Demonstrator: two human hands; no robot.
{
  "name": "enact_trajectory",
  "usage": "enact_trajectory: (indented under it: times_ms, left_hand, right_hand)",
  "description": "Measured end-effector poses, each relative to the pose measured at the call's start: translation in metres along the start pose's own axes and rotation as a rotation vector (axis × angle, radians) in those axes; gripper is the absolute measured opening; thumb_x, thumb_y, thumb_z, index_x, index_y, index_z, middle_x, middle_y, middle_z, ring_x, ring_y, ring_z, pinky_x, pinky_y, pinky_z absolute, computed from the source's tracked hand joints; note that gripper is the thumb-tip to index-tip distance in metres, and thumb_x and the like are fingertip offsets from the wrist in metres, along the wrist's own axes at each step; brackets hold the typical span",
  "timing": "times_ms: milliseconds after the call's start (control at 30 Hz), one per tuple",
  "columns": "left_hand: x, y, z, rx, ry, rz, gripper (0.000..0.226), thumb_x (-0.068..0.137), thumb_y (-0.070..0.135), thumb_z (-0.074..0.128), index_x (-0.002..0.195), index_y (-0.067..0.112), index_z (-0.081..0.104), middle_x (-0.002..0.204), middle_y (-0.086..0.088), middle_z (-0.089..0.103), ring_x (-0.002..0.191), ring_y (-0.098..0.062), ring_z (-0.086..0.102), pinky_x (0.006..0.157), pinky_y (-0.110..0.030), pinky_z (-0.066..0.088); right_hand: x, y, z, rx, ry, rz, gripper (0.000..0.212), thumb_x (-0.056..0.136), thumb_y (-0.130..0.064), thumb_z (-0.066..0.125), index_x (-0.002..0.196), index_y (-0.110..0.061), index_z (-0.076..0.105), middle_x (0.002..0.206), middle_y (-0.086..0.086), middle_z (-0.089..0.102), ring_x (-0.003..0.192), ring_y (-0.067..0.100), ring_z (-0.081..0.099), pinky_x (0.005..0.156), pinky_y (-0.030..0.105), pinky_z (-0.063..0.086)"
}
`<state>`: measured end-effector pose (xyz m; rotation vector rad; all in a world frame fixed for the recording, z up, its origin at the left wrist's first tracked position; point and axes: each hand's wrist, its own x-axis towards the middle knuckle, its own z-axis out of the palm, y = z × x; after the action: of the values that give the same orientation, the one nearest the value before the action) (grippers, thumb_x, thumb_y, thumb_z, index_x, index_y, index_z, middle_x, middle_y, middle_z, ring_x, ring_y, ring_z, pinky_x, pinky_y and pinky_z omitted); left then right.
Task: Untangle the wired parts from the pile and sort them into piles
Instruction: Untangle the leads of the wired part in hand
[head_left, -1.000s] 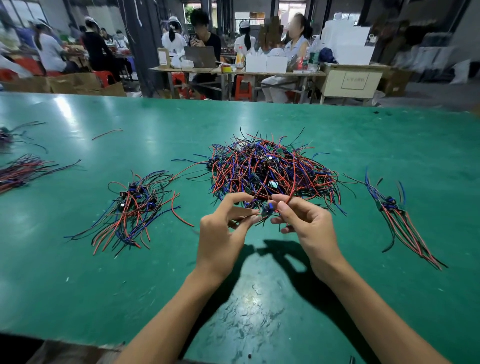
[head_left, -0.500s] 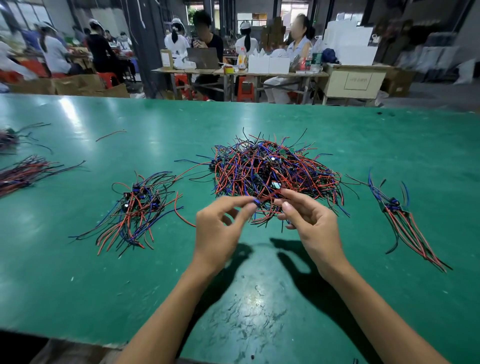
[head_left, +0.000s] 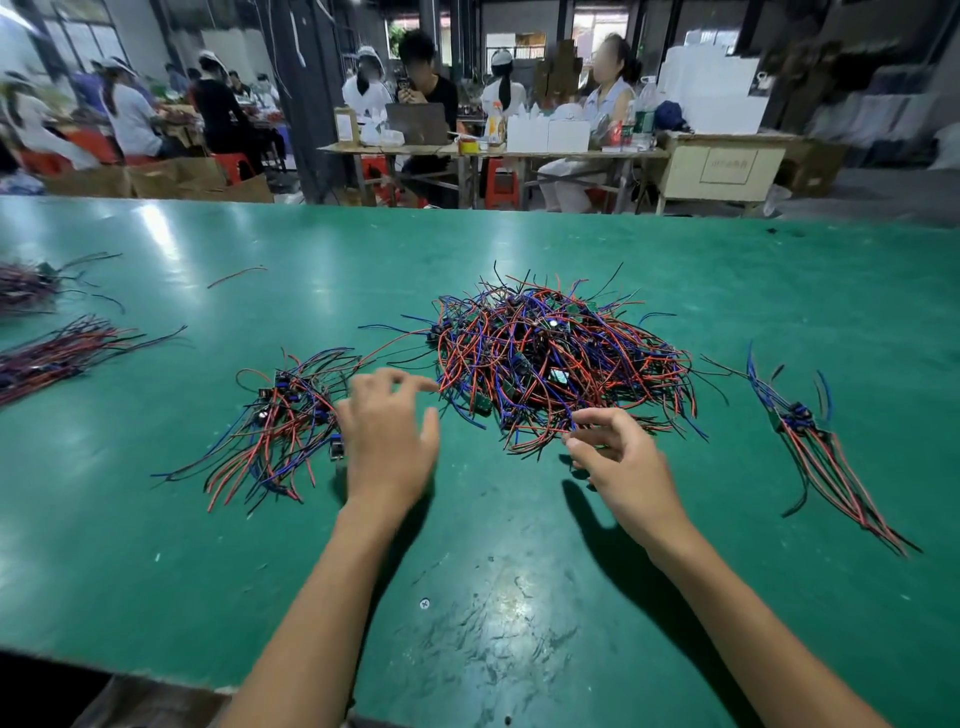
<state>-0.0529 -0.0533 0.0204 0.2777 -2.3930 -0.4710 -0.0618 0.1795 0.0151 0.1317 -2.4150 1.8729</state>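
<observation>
On the green worktop (head_left: 156, 545) the main tangled pile (head_left: 561, 364) of red, blue and black wired parts sits in the middle, with a sorted pile (head_left: 280, 421) just to its left and a smaller sorted bundle (head_left: 815, 441) well apart on the right; more bundles (head_left: 47, 353) lie at the far left edge. The left hand (head_left: 389, 441) hovers palm-down between the left sorted pile and the main tangle, its grip wide, fingers spread and loose, holding nothing; a small blue-tipped part (head_left: 336, 446) lies just beside it at the edge of that pile. The right hand (head_left: 623, 462) is at the near edge of the tangle, thumb and forefinger pinched narrowly on a thin wire (head_left: 540, 430) that trails out of the heap. By my reading, one part has just been laid with the left pile and the step in hand is picking the next one. The next move calls for drawing that pinched wire out gently while the free left hand steadies or parts the strands crossing it, since the leads loop over one another and a sharp pull could drag neighbouring parts along.
</observation>
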Motion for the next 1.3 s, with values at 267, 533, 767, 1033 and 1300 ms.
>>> enact_trajectory:
  times_ms: [267, 533, 767, 1033, 1300]
  left_hand:
    - [0.02, 0.018, 0.039, 0.072, -0.251, 0.143, 0.023, 0.094, 0.039, 0.063, 0.117, 0.039, 0.064, 0.124, 0.005, 0.052, 0.119, -0.019, 0.04, 0.094, -0.036, 0.026]
    - [0.018, 0.01, 0.034, -0.001, -0.127, 0.157, 0.008, 0.087, 0.032, 0.074, 0.095, 0.035, 0.072, 0.121, 0.008, 0.057, 0.116, -0.014, 0.042, 0.089, -0.033, 0.021]
    - [0.015, 0.009, 0.035, -0.059, -0.199, 0.131, 0.015, 0.084, 0.045, 0.075, 0.094, 0.034, 0.075, 0.133, 0.004, 0.047, 0.126, -0.017, 0.029, 0.096, -0.033, 0.014]
    - [-0.006, 0.049, 0.012, -0.381, -0.046, 0.523, 0.026, 0.087, 0.05, 0.07, 0.094, 0.025, 0.073, 0.1, 0.014, 0.071, 0.095, -0.013, 0.061, 0.084, -0.035, 0.032]
    - [-0.02, 0.067, 0.014, -0.416, -0.045, 0.664, 0.023, 0.079, 0.03, 0.082, 0.096, 0.014, 0.078, 0.102, -0.002, 0.069, 0.075, -0.015, 0.062, 0.074, -0.038, 0.05]
  right_hand:
    - [0.001, 0.009, 0.0, -0.14, -0.013, -0.063, 0.02, 0.091, -0.015, 0.07, 0.098, -0.033, 0.067, 0.089, -0.011, 0.073, 0.082, 0.005, 0.069, 0.084, 0.035, 0.058]
    - [-0.001, 0.006, 0.002, -0.147, -0.032, -0.089, 0.018, 0.093, -0.015, 0.068, 0.099, -0.032, 0.067, 0.089, -0.01, 0.073, 0.079, -0.002, 0.068, 0.08, 0.029, 0.057]
    - [-0.003, 0.004, 0.001, -0.138, -0.028, -0.083, 0.018, 0.093, -0.012, 0.067, 0.099, -0.029, 0.068, 0.089, -0.008, 0.073, 0.077, -0.001, 0.068, 0.081, 0.029, 0.056]
    - [-0.006, -0.004, 0.003, 0.095, -0.116, -0.137, 0.021, 0.099, -0.042, 0.058, 0.092, -0.03, 0.073, 0.079, -0.015, 0.071, 0.066, -0.001, 0.063, 0.056, 0.011, 0.046]
    - [0.001, -0.005, -0.004, 0.274, -0.01, -0.224, 0.017, 0.092, -0.031, 0.069, 0.09, -0.017, 0.078, 0.083, 0.002, 0.074, 0.072, 0.007, 0.061, 0.066, 0.016, 0.049]
